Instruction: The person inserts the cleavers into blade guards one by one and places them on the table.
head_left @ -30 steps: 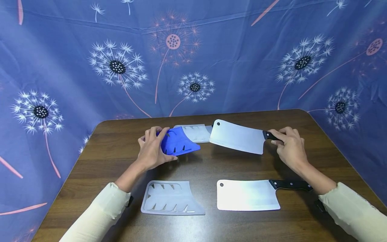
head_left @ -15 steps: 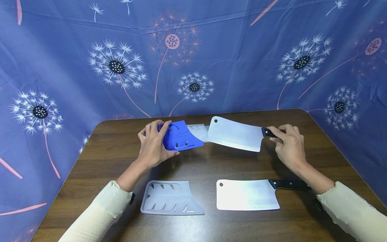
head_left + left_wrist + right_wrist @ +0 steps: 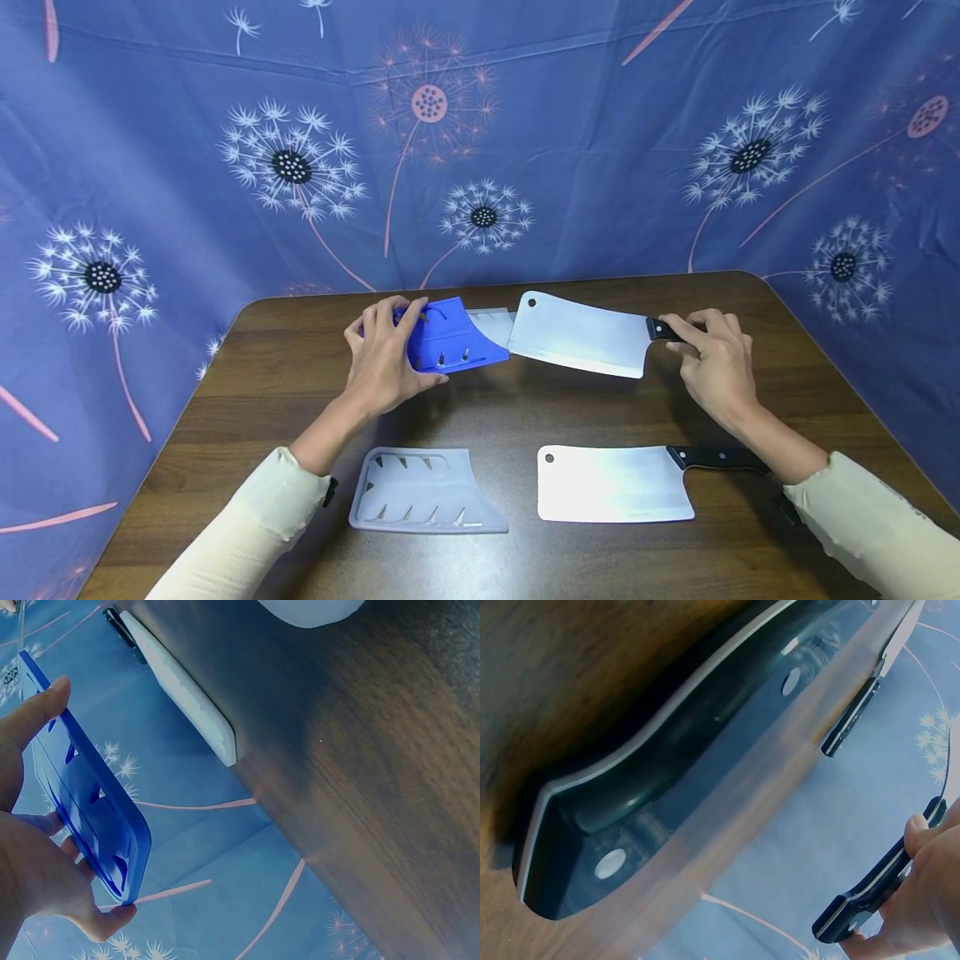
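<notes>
My left hand [image 3: 382,358] grips a blue cleaver blade guard [image 3: 453,337] above the table, thumb along its lower edge and fingers on its upper edge. The right hand [image 3: 716,362] holds a raised cleaver [image 3: 581,333] by its black handle. Its blade end meets the guard's open side in the head view; I cannot tell whether the tip is inside. In the left wrist view the blue guard [image 3: 94,795] sits between thumb and fingers. The right wrist view shows the held cleaver's handle [image 3: 881,881] in the fingers.
On the wooden table [image 3: 300,533], a pale grey blade guard [image 3: 423,492] lies at front left, and a second cleaver [image 3: 615,483] at front right, under the right forearm. Behind the held things lies a white guard [image 3: 491,323] with another cleaver in it. A blue patterned cloth [image 3: 585,183] hangs behind.
My left hand has lifted the blue guard up and slightly right. The right hand has brought the cleaver a little left, closing the gap between blade and guard.
</notes>
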### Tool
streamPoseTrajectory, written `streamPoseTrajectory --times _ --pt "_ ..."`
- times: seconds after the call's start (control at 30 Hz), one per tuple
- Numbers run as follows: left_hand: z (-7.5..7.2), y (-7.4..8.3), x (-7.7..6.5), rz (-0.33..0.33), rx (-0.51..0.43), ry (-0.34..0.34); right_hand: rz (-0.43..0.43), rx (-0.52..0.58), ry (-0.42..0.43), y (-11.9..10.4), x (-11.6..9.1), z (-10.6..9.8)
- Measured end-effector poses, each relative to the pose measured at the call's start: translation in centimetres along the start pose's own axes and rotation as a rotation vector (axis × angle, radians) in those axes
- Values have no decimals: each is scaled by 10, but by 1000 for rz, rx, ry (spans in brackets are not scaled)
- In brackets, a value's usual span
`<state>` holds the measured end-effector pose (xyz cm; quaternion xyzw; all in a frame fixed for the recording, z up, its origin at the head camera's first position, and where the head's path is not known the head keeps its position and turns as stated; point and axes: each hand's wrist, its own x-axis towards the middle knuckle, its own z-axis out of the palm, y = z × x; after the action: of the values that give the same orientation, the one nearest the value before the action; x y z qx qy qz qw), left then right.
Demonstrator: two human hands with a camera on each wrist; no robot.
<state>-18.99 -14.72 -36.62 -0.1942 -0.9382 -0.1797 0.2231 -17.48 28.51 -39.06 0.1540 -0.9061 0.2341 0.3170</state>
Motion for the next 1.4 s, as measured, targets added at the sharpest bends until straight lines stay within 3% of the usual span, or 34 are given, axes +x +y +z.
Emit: streamPoseTrajectory --times 0.63,0.77,0.9,0.97,1.1,1.4 --pt "3 -2 -4 -17 12 -26 -53 -44 14 -4 1 1" --pt "5 6 -1 -10 -3 -17 -169 -67 11 -17 0 8" --pt "6 20 7 46 -19 -6 -348 -62 -13 -41 -3 20" --pt "5 24 11 71 -11 -3 -392 -59 -11 -51 -2 24" --pt "2 25 13 62 0 -5 -382 -53 26 -55 4 22" --pt "-4 7 7 16 20 -6 -238 -84 76 -31 13 -1"
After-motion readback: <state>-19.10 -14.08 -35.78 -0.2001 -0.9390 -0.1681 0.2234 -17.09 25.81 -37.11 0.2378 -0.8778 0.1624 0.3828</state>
